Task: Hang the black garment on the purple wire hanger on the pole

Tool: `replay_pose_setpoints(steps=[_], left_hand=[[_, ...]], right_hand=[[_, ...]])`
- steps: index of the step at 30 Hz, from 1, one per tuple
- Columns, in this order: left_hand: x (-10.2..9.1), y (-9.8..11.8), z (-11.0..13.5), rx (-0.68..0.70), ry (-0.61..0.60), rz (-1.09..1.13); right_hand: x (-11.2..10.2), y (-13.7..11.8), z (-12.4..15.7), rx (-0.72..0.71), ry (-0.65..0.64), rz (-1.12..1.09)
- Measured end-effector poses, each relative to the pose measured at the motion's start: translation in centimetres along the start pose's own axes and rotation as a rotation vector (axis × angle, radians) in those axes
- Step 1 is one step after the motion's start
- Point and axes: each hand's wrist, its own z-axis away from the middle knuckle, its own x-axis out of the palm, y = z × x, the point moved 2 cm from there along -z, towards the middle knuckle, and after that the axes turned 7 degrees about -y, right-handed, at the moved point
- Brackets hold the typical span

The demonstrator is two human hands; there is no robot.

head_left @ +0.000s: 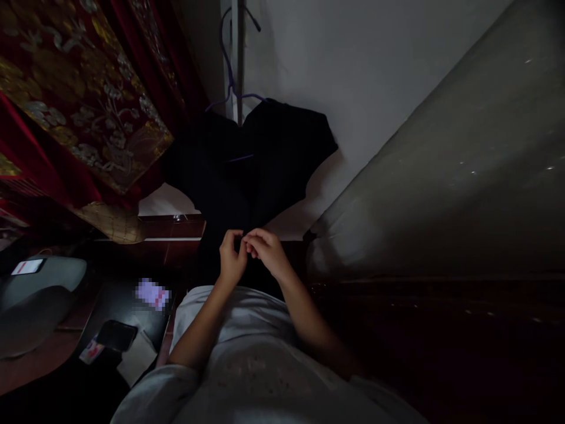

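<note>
A black short-sleeved shirt [282,153] hangs open at the neck on a purple wire hanger [230,76] in front of me. My left hand [232,259] is closed at the shirt's front, thumb and fingers pinched on the dark cloth. Close beside it, my right hand [267,252] also pinches the front, its fingertips nearly meeting those of the left. Whatever small part of the shirt lies between the fingertips is too dark to make out. The shirt's lower end falls in deep shadow behind both hands.
Red curtains [110,118] with gold and silver patterns hang at the left. A plastic-wrapped, greyish bulky thing [441,176] leans along the right. On a dark bench [110,294] lie a black phone [117,335] and a blurred lit screen [152,294]. Another phone [29,267] rests on a grey chair [66,272].
</note>
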Motion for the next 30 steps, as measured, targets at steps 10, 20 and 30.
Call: replay_pose_setpoints(steps=[10,20,30], left_hand=[[-0.7,-2.3,-0.3,0.0,-0.19,-0.214],[-2.9,0.2,-3.8,0.037,-0.341,-0.135],[-7.2,14.1,-16.3,0.722,-0.05,-0.251]], right_hand=[[-3.4,-11.3,-8.5,-0.243,0.111,-0.286],[-0.2,-16.5,-7.0,-0.475,0.123,-0.184],[-0.1,-18.1,-4.8,-0.63,0.104,0.021]])
